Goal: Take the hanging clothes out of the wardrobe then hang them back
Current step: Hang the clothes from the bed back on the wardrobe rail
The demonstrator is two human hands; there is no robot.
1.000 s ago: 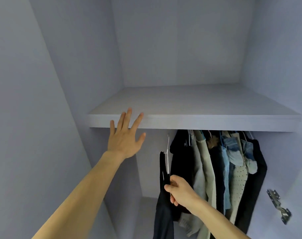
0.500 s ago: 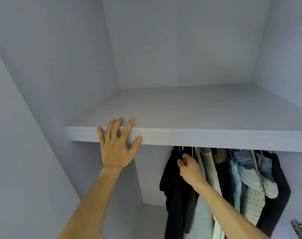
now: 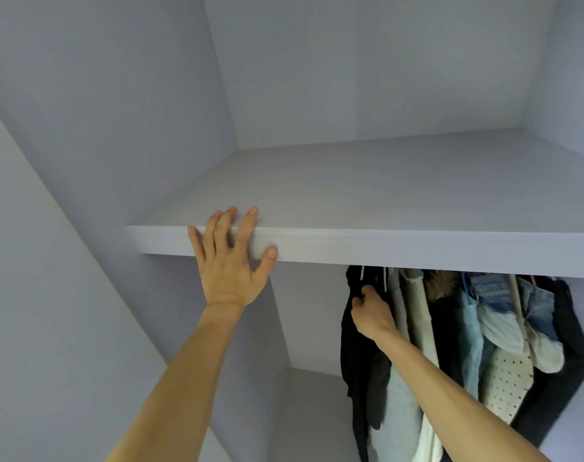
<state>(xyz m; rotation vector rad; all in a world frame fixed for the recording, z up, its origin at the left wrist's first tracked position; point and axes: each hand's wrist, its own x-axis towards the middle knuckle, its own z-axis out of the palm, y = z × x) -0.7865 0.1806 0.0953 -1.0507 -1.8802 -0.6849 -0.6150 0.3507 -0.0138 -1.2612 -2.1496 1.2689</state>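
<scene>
One hand point(image 3: 229, 271), shelf edge point(image 3: 417, 251), garment point(image 3: 354, 361) seemingly gripped

Left hand point(image 3: 232, 261) spread flat on the front edge of the pale grey wardrobe shelf point(image 3: 383, 195), fingers point(image 3: 247, 225) over the top, thumb on its face. Right hand point(image 3: 372, 311) under the shelf grips the top of the black hanging garment point(image 3: 357, 361), leftmost in a packed row with light-blue denim pieces point(image 3: 493, 295) and a white dotted top point(image 3: 507, 378).

free: left of clothes point(image 3: 483, 328) | blocked: shelf point(image 3: 383, 248) overhead, clothes packed right
</scene>
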